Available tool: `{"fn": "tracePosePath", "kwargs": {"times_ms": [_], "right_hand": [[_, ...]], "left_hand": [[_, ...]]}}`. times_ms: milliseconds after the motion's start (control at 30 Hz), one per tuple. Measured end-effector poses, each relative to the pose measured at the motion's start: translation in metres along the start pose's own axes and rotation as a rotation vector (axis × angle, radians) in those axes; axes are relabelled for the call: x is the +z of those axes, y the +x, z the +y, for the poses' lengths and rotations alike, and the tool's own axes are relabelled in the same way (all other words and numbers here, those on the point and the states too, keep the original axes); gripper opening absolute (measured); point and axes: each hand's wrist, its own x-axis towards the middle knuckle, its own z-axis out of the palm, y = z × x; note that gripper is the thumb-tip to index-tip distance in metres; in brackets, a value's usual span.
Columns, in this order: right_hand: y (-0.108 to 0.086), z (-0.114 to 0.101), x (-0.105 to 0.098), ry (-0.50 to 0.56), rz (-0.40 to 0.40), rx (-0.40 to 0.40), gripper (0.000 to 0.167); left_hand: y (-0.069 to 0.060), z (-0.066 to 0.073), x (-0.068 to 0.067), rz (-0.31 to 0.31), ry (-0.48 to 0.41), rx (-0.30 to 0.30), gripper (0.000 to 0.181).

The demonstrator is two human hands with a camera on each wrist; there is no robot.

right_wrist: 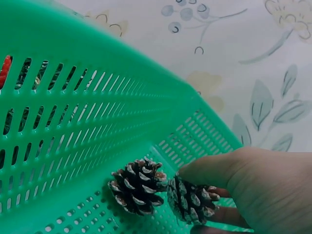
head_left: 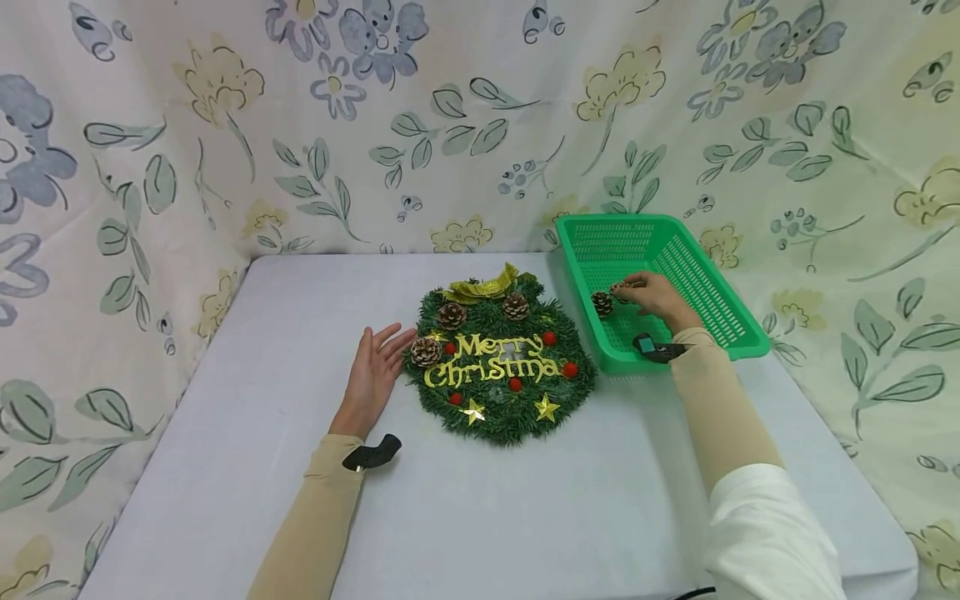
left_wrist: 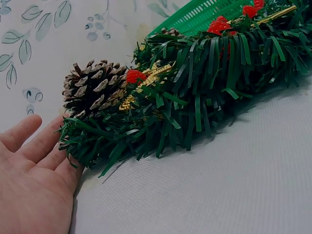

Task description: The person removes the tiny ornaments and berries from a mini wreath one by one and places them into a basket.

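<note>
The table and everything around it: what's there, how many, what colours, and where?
table: one, white, under the wreath and basket
wreath: one, green, mid-table
lettering: two words, gold, across the wreath
ribbon: one, gold, wreath's top
pine cones: five, brown with pale tips, three on the wreath, two in the basket
berries: at least five, red, on the wreath
stars: at least two, gold, wreath's bottom
basket: one, green, right of the wreath
curtain: count unclear, white with flowers and leaves, behind the table
cable: one, black, bottom edge
wrist cameras: two, black, one per wrist
sleeves: beige, both forearms; white, right arm
left hand: one, at the wreath's left edge
right hand: one, pinching a basket cone
</note>
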Motion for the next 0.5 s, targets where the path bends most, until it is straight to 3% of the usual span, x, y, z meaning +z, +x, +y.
{"fn": "tracePosePath", "kwargs": {"times_ms": [500], "right_hand": [[-0.0039, -0.0004, -0.0025, -0.032, 0.010, -0.030, 0.069]], "left_hand": [[0.0001, -0.0004, -0.0007, -0.002, 0.000, 0.000, 0.076]]}}
